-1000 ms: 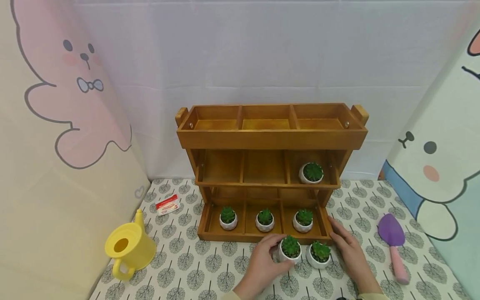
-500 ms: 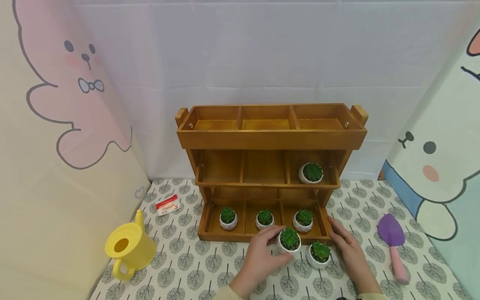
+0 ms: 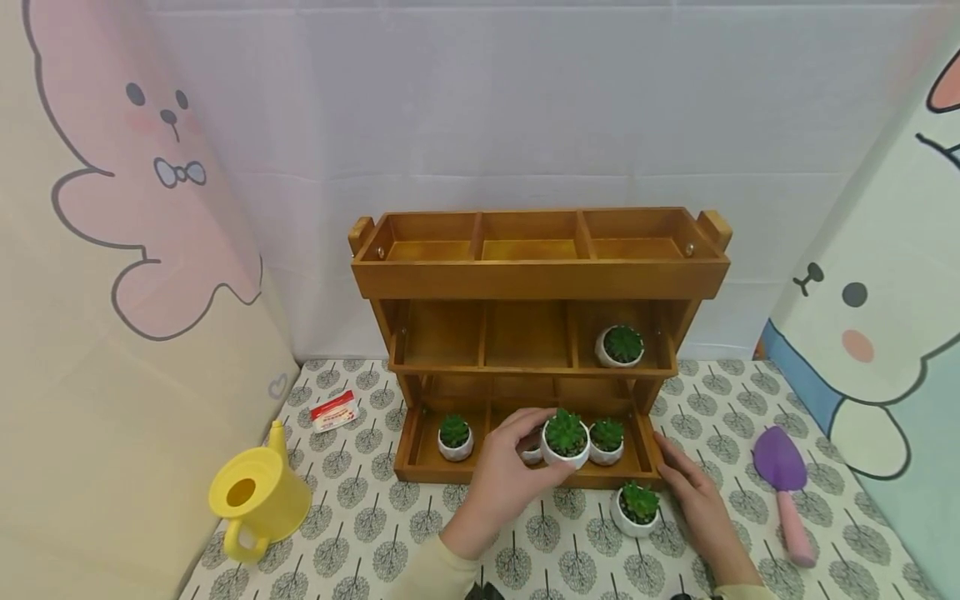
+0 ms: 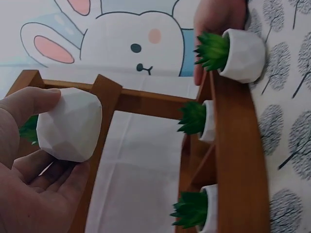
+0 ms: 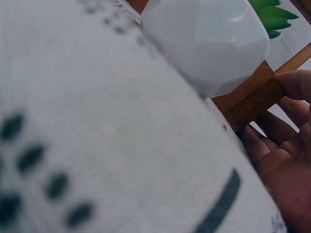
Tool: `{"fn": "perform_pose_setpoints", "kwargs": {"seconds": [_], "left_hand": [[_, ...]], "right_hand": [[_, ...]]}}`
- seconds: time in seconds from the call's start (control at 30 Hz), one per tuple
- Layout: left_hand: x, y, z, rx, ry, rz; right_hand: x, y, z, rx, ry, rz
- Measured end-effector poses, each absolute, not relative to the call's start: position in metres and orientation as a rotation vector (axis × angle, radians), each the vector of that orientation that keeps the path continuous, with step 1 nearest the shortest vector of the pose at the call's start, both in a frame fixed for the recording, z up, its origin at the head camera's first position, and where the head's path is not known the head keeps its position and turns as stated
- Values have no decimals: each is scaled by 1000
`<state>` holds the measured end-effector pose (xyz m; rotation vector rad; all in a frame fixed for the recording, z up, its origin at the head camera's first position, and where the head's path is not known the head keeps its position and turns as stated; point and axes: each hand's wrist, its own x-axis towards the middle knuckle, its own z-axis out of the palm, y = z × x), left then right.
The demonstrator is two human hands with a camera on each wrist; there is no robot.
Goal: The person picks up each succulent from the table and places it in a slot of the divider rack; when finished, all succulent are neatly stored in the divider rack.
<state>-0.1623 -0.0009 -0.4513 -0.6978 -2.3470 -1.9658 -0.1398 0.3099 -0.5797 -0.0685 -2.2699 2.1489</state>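
Note:
My left hand (image 3: pixel 513 467) holds a small white faceted pot (image 4: pixel 70 125) with a green succulent (image 3: pixel 566 432), thumb on one side and fingers on the other. It is raised in front of the bottom tier of the brown wooden tiered shelf (image 3: pixel 540 279), partly hiding the middle pot there. Beside the shelf's lower right front corner, my right hand (image 3: pixel 697 504) rests against the wood with its fingers fairly straight. Another potted succulent (image 3: pixel 636 508) stands on the cloth between the hands, before the shelf.
Potted succulents stand in the bottom tier's left (image 3: pixel 455 437), middle and right (image 3: pixel 606 442) compartments, and one (image 3: pixel 620 346) in the middle tier's right. A yellow watering can (image 3: pixel 258 492) and a red-white packet (image 3: pixel 334 411) lie left; a purple trowel (image 3: pixel 782 467) with pink handle lies right.
My left hand has lifted the potted succulent from near the cloth, up and slightly left, to before the bottom tier. My right hand has stayed at the shelf corner.

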Motion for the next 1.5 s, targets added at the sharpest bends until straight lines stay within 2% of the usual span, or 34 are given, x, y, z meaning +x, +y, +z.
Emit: {"fn": "perform_pose_setpoints", "kwargs": {"seconds": [0.87,1.5], "left_hand": [[-219,-16,-379,-775,-2249,-1754],[-262,1,-386,-633,-2415,-1449]], "right_hand": [[-140,310,-578,-85,-2326,2091],[-139,310,-579,-69,-2313,2086]]}}
